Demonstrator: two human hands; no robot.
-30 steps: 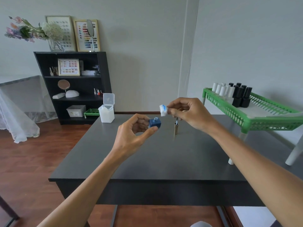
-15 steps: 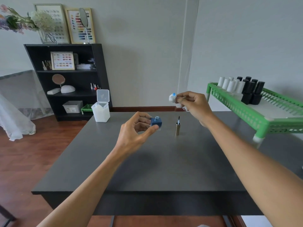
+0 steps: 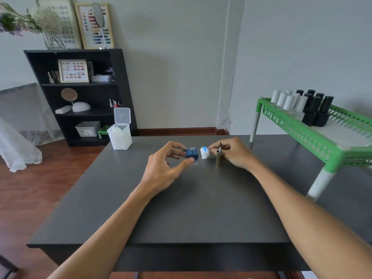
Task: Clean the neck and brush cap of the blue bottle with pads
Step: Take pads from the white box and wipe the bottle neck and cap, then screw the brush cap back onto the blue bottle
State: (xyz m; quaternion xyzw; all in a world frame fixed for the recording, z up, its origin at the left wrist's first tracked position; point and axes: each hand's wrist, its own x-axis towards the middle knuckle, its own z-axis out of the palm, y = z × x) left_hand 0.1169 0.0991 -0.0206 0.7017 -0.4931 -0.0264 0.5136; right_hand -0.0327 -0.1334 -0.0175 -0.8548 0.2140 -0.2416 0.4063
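The small square blue bottle (image 3: 191, 154) stands uncapped on the dark table (image 3: 191, 208), its threaded neck bare. My left hand (image 3: 168, 167) grips it between thumb and fingers. Just to its right is a white pad (image 3: 204, 152) smeared with blue, pinched in the fingertips of my right hand (image 3: 234, 153) low over the table. The gold brush cap (image 3: 218, 157) stands upright in front of my right hand with its thin brush pointing up, free of both hands.
A clear tub of white pads (image 3: 120, 134) with its lid flipped up stands at the table's far left. A green rack (image 3: 314, 129) with white and black bottles spans the right side. A black shelf (image 3: 80, 95) stands behind.
My right hand has come down and left with the stained pad, from above the cap to beside the bottle. My left hand has lowered the bottle onto the table.
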